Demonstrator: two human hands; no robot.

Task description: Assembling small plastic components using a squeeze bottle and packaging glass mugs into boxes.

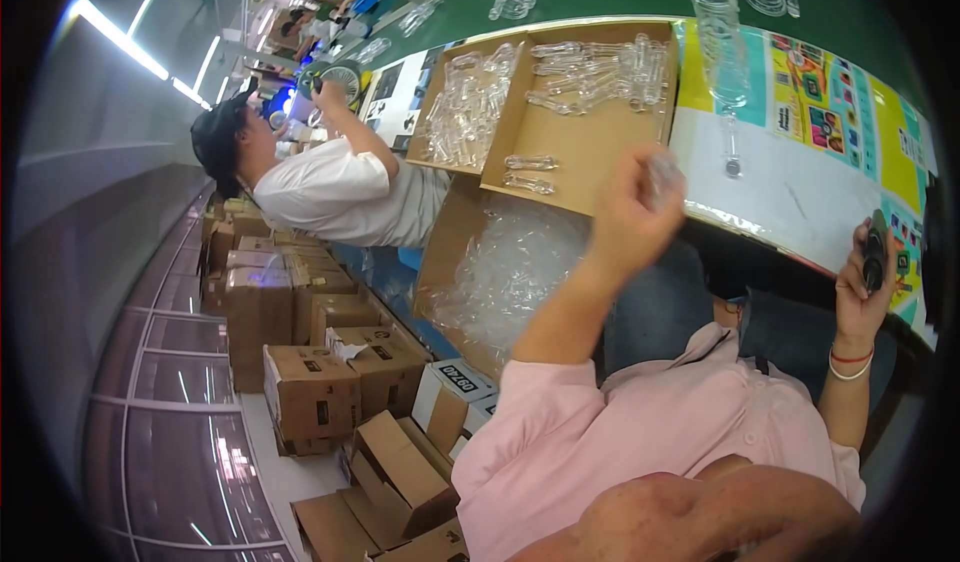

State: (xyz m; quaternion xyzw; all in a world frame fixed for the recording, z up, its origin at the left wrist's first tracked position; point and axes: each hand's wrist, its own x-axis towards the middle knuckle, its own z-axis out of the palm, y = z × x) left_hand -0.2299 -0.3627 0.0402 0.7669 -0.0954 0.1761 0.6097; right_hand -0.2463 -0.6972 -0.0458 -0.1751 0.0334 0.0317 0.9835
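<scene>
A small clear plastic piece (663,174), blurred, sits pinched in the fingertips of the left hand (632,212), raised at about one o'clock from picture centre, over the edge of the table. The right hand (862,277), at three o'clock, is curled around a small dark cylindrical object (876,250). Beneath the left hand, an open cardboard box (450,262) holds a heap of clear plastic parts (510,272). At twelve o'clock, flat cardboard trays (590,142) carry rows of clear tubes. At ten o'clock, a co-worker in a white shirt (335,197) leans over.
</scene>
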